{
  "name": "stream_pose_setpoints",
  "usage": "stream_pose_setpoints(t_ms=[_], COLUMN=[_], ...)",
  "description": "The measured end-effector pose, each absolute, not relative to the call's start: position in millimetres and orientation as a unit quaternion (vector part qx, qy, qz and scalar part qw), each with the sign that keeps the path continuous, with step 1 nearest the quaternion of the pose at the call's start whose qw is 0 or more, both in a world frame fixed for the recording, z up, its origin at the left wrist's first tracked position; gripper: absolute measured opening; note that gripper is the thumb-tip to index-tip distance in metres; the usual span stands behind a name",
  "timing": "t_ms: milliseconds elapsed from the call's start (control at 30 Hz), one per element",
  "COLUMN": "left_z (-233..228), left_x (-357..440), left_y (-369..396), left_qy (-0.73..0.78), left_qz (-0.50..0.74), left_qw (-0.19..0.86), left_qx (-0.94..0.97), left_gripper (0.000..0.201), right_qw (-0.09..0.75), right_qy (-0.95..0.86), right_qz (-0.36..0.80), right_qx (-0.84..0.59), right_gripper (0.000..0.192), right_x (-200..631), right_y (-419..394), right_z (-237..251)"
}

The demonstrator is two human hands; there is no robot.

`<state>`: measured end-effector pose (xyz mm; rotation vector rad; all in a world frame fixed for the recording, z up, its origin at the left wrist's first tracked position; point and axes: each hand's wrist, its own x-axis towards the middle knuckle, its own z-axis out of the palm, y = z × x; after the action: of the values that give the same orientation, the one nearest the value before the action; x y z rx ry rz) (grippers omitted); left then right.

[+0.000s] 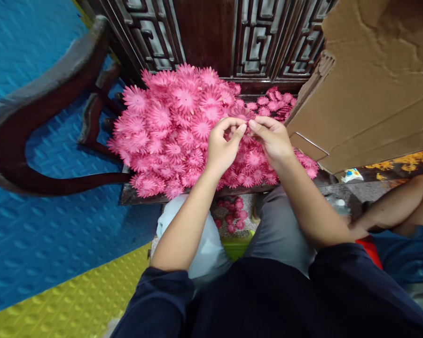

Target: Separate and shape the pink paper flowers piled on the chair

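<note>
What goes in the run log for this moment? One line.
left hand: pinching pink fabric flower | right hand: pinching same flower | below: heap of pink fabric flowers

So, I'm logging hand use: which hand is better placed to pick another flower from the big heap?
Probably the left hand: it sits over the big heap of pink flowers, which spreads leftward; the right hand is nearer the cardboard box.

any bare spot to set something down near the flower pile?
Seat is crowded: the pink flowers cover it up to the cardboard box, with both hands pinching over them. Bare patches: blue floor mat left of the chair arm, and the yellow mat below it.
</note>
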<state>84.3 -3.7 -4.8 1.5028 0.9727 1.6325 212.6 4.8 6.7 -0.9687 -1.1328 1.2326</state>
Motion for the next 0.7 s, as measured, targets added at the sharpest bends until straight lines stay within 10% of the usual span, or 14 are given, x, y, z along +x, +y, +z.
stream_pose_setpoints(t_ms=[700], left_z=[0.2], left_x=[84.0], left_y=[-4.9], left_qy=[0.423], left_qz=[0.664], left_qw=[0.388], left_qx=[0.480], left_gripper=[0.004], right_qw=[0.598], right_qy=[-0.536], right_qz=[0.415], right_qx=[-0.428], right_gripper=[0.029], right_x=[202.7], right_y=[1.9], right_z=[4.1])
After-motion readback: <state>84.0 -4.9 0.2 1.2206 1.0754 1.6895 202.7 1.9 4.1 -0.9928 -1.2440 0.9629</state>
